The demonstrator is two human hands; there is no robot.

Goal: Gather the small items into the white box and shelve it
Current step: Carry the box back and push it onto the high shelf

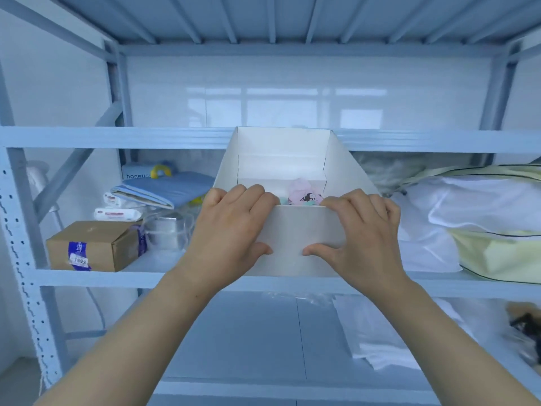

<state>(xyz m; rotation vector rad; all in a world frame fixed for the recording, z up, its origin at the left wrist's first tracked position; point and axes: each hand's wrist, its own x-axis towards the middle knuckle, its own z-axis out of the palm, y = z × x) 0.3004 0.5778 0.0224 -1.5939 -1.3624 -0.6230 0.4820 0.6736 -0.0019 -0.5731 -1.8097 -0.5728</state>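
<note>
Box: the open-topped white cardboard box (295, 238) is in the centre of the frame. It appears to rest on the middle shelf (87, 278) of the pale blue metal rack, with its near wall about level with the shelf's front lip.
Contents: the small pastel pink and mint items (301, 194) lie low against the near wall. More may be hidden below the rim.
Left hand: the left hand (234, 227) has its fingers (243, 191) curled together over the near rim and its thumb pressed on the front face, clamping the wall.
Right hand: the right hand (360, 230) mirrors this grip at the other corner.
Why this hold: gripping both corners probably keeps the long box square and level while it is pushed in.
Left margin: a clear plastic tub (167, 230) and a brown taped cardboard carton (90, 247) stand just beside the box, left of centre.
Right margin: white bedding (468, 206) lies close by on the right. It could drag on the box's side wall.
Overhead: the far rim comes up to the upper crossbeam (117, 137) in the picture, so lifting looks risky.
Depth: open room shows behind the box, so sliding it straight back looks feasible.
</note>
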